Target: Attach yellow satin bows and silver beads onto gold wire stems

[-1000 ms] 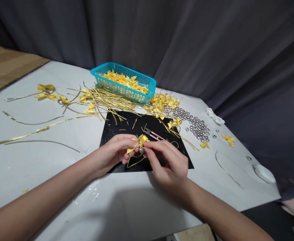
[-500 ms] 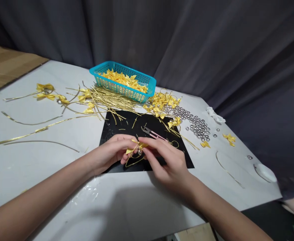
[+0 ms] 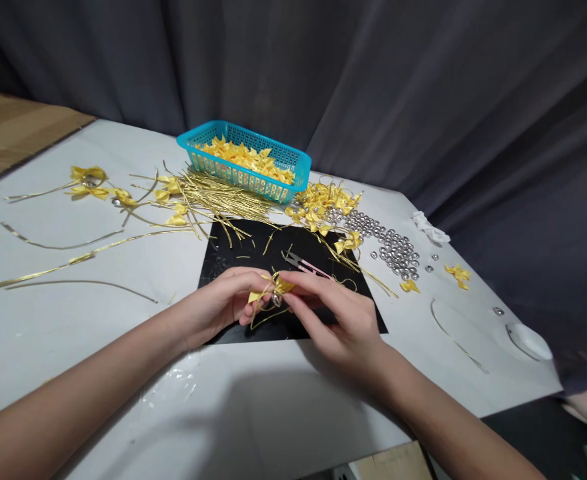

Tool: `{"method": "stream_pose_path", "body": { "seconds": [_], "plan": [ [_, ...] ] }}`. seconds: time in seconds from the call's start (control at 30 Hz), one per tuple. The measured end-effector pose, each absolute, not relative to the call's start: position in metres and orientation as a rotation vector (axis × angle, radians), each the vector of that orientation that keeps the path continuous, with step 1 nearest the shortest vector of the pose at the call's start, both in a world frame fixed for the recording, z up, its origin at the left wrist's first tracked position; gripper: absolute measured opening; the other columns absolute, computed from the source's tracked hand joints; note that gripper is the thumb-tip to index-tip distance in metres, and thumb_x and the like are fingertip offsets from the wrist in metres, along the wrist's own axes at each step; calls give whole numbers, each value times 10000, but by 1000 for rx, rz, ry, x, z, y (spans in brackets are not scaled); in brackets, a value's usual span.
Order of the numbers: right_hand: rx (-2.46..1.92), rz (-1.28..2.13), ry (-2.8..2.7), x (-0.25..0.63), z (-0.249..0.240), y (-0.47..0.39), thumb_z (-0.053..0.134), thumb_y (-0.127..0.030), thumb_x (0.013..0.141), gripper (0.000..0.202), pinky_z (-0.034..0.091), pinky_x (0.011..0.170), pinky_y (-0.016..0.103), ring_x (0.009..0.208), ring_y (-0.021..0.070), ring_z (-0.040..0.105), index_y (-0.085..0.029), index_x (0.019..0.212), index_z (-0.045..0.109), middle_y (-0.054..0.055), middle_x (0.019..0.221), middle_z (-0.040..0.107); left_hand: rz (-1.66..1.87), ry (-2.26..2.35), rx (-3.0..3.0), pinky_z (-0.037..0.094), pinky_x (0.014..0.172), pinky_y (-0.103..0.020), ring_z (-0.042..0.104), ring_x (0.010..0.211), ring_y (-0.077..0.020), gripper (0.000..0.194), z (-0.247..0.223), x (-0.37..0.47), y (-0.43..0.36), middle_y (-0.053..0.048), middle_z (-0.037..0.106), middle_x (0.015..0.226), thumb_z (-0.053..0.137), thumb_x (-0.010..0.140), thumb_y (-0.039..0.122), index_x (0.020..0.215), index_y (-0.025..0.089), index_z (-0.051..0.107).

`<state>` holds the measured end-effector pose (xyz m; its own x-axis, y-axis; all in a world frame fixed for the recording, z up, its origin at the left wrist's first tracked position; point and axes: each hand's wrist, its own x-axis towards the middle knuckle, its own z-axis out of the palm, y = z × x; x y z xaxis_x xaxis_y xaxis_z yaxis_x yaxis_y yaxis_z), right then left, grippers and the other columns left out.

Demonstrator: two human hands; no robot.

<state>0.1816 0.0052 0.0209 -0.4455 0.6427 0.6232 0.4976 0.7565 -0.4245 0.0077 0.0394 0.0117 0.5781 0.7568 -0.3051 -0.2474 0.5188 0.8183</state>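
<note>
Between my two hands is a yellow ribbon bow [image 3: 284,287] with a small silver bell-like bead [image 3: 276,299] at its middle. A thin gold cord [image 3: 263,323] loops down below it. My left hand [image 3: 231,297] is closed on the bow's left side, its thumb on top. On the other side, my right hand [image 3: 336,310] pinches the bow and cord with thumb and forefinger. Both hands are above a black mat [image 3: 238,260]. Thread snips [image 3: 303,263] with pink handles lie on the mat just beyond my right hand, which partly hides them.
A blue basket [image 3: 303,175] of yellow bows stands at the back. Before it lies a bundle of gold cords [image 3: 223,195]. Finished-looking bows [image 3: 328,200] and silver beads [image 3: 398,253] are heaped to the right. A white oval object [image 3: 529,342] sits near the right edge.
My right fingers have shifted slightly on the bow, and more of its right loop shows now. The silver bead has moved slightly left and up.
</note>
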Motion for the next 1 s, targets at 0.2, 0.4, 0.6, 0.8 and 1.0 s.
{"method": "stream_pose_path", "body": {
  "seconds": [0.2,0.4,0.6,0.8,1.0],
  "plan": [
    [-889,264,-2297,188,24,6,500,-74,874,324,531,750,232,793,109,633,-143,1186,554,69,963,689,645,702,854,259,366,-162,312,378,-48,161,9,7,39,52,413,410,596,627,217,493,152,537],
    [-899,288,-2219,185,22,6,524,-90,868,202,533,721,218,770,100,633,-137,1050,601,53,924,696,648,704,868,248,355,-154,303,364,-38,186,7,7,40,56,419,419,617,634,227,489,150,529],
    [-945,324,-2171,183,20,6,537,-100,861,135,544,693,221,736,105,639,-128,959,627,47,833,695,646,713,871,234,348,-159,292,367,-42,151,8,9,39,51,420,411,609,628,226,508,145,567],
    [-1049,401,-2000,176,12,1,551,-126,848,89,558,595,212,643,106,643,-146,885,630,31,747,684,681,720,882,240,363,-164,301,390,-50,157,7,9,39,48,415,423,608,645,232,520,144,570],
    [-1096,422,-1848,169,3,-4,548,-109,839,122,566,557,190,589,91,644,-133,918,638,43,785,694,696,733,855,246,369,-156,316,403,-48,163,9,8,39,45,433,455,607,655,221,521,144,555]
  ]
}}
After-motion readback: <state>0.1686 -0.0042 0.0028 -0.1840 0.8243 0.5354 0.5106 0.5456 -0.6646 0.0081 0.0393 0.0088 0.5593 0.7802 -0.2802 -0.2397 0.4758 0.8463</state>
